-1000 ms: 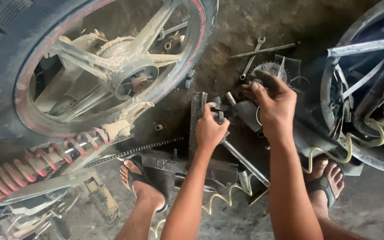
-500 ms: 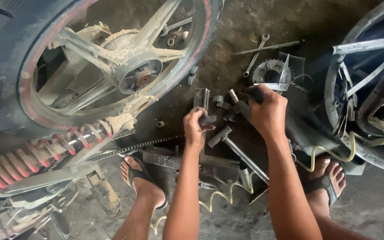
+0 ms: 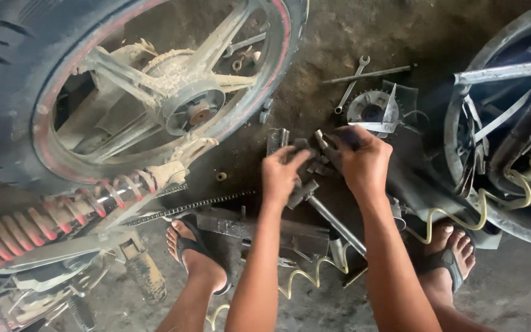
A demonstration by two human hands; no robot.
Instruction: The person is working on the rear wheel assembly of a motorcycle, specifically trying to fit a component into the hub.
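My left hand and right hand each clench a grip on the greasy metal part between them on the floor; oily fingers could slip, I judge, dropping it toward my foot below.

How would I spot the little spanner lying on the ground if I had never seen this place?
Start at the big motorcycle wheel with the red-striped rim at upper left, then look right across the dirt floor, above the person's right hand. There a small spanner lies slanted just above a toothed sprocket. It crosses a long thin rod, and unlike the rod it has an open forked end.
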